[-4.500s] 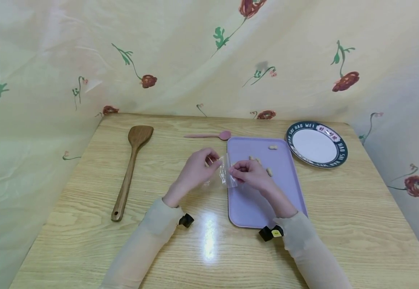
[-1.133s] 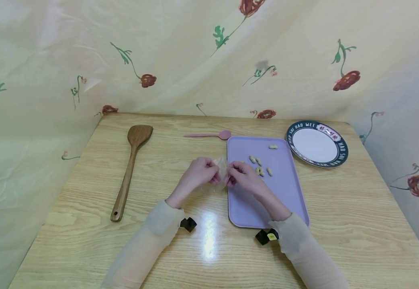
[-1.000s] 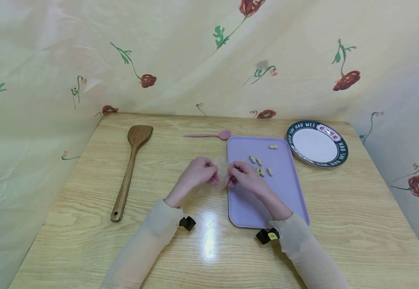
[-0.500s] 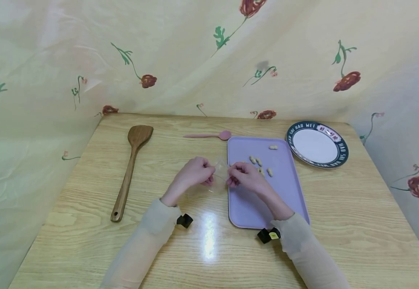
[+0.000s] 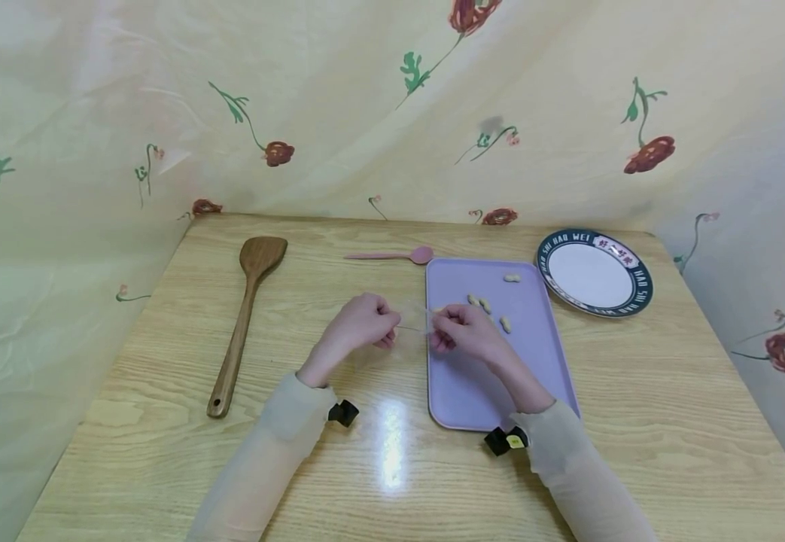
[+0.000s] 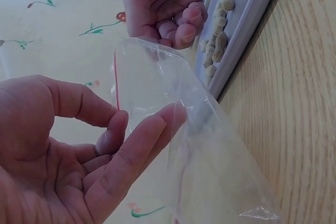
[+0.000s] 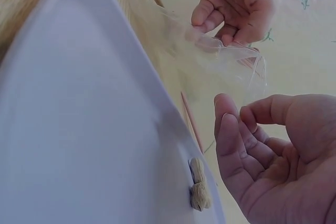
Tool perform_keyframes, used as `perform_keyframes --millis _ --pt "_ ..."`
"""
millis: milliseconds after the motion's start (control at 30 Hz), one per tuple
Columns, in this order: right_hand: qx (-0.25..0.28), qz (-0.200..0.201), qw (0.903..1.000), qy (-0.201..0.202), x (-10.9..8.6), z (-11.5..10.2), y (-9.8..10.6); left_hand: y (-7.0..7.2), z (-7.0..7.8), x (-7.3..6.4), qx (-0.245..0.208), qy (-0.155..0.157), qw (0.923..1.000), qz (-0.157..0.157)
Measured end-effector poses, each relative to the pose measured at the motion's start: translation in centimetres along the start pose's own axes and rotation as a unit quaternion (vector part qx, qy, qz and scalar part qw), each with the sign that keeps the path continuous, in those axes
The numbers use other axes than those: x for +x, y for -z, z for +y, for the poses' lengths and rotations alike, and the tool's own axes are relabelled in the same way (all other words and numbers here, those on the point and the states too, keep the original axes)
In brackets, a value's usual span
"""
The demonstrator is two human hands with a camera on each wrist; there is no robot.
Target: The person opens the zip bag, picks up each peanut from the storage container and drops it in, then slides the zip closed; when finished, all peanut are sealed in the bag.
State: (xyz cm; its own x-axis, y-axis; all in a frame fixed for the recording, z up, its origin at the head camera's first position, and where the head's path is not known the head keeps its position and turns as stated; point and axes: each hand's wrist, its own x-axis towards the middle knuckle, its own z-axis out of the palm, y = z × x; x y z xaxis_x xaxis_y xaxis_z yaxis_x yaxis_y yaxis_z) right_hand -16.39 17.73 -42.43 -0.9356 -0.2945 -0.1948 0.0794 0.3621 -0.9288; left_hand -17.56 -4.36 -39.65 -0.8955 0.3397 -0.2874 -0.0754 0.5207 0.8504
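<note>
A clear zip bag (image 6: 157, 77) with a red line along its mouth is stretched between my two hands, left of the tray's middle. My left hand (image 5: 361, 324) pinches one side of the mouth between thumb and finger; its other fingers lie against the film in the left wrist view. At the opposite side, my right hand (image 5: 468, 331) pinches the bag's edge over the left rim of the lilac tray (image 5: 487, 391). The body of the bag hangs down, showing no contents. Several peanuts (image 5: 505, 324) lie on the tray, some hidden behind the right hand.
A wooden spatula (image 5: 246, 301) lies at the left. Behind the hands is a pink spoon (image 5: 422, 255), its head close to the tray's corner. A dark-rimmed white plate (image 5: 591, 272) stands at the back right, beside the tray. Floral cloth (image 5: 338, 90) hangs behind the table.
Earlier the bag's strip stood upright between the hands; now its mouth is drawn sideways between them. Over the last second the left hand moves slightly left, the right slightly right.
</note>
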Motion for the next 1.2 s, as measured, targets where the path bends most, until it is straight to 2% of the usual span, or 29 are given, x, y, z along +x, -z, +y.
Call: perform_keyframes --millis 167,400,633,967,1067,1200 --pt "-0.002 0.009 0.9999 -0.011 0.0 0.0 0.1 0.4 0.1 -0.3 0.05 -0.011 0.9987 0.009" --pt "0.0 0.03 0.9995 -0.005 0.1 0.1 0.4 0.5 0.5 -0.8 0.115 -0.033 0.9922 0.034" --pt "0.031 0.037 0.9987 -0.015 0.1 -0.1 0.4 0.2 0.6 -1.1 0.128 -0.055 0.9895 0.038" --pt "0.032 0.04 0.9986 -0.014 0.0 -0.2 0.2 -0.2 0.7 -1.2 0.127 -0.077 0.9885 0.027" --pt "0.023 0.044 0.9987 -0.014 0.0 -0.1 0.2 -0.3 0.8 -1.2 0.137 -0.087 0.9862 0.034" --pt "0.02 0.045 0.9987 -0.011 0.0 -0.1 0.2 -0.3 0.8 -1.1 0.151 -0.105 0.9811 0.06"
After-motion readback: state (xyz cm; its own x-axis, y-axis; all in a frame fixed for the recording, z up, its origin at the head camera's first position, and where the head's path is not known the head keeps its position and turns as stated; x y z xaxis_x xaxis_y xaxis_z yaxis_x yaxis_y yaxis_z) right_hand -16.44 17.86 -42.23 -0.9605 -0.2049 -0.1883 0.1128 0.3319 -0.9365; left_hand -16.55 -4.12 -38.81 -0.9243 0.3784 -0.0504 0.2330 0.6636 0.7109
